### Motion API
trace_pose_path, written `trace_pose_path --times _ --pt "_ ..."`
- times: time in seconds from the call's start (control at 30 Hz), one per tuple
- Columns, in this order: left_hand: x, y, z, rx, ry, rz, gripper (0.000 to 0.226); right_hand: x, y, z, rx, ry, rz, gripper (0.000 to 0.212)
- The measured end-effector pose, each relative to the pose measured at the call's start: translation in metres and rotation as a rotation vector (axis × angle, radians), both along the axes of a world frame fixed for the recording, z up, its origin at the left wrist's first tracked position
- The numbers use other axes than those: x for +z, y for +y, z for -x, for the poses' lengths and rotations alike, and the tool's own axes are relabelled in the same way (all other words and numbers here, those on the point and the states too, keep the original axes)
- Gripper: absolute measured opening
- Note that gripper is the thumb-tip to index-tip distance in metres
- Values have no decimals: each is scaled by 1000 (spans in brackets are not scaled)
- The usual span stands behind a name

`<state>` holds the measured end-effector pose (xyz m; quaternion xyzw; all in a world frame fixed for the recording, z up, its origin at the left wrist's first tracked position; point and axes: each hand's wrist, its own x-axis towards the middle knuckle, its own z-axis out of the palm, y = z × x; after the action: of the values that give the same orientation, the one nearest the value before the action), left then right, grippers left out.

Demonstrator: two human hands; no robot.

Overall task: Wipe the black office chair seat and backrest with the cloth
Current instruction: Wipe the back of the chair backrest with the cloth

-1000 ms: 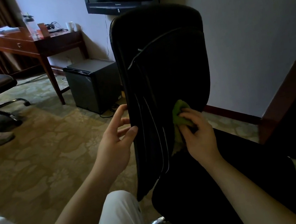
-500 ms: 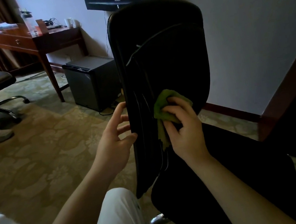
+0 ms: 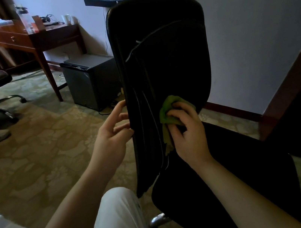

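Just above the black seat (image 3: 235, 179), the right hand (image 3: 187, 133) curls its fingers round the bunched green cloth (image 3: 168, 111), pressing it to the lower part of the upright backrest (image 3: 162, 56). The left hand (image 3: 110, 138), fingers loosely spread and holding nothing, touches the backrest's left edge, level with the cloth. Beyond stand a dark fridge (image 3: 89, 80) and a wooden desk (image 3: 21, 37).

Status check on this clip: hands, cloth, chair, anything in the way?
Right hand grips green cloth against lower backrest. Left hand open, fingertips on backrest's left edge. Nothing seen in the way.
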<state>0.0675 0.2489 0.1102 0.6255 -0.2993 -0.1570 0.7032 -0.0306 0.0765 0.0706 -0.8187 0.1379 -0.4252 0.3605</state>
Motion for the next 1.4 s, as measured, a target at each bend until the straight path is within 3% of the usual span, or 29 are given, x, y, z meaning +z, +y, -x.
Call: trace_pose_path --times 0.13,0.33,0.47,0.67,1.03,1.13,1.3,1.4 --pt "2 -1 6 43 24 24 52 18 6 -4 -32 -75 -40 20" --pt "4 -3 5 65 59 6 43 26 19 -10 -9 -68 115 21" --pt "1 -5 3 68 52 2 45 6 7 -4 8 -32 147 21" --pt "0 -4 5 51 36 -1 46 4 -7 -2 -52 -42 -183 25" --pt "-3 -8 7 100 -8 -7 54 -4 18 2 1 -80 108 28" --pt "-1 -9 9 95 -29 -25 67 -10 15 4 -4 -54 107 25" --pt "-4 -9 7 127 -67 -69 54 -7 13 4 -5 -16 19 20" --pt "-4 -9 7 133 -76 -75 61 9 14 -1 -36 -37 -48 22"
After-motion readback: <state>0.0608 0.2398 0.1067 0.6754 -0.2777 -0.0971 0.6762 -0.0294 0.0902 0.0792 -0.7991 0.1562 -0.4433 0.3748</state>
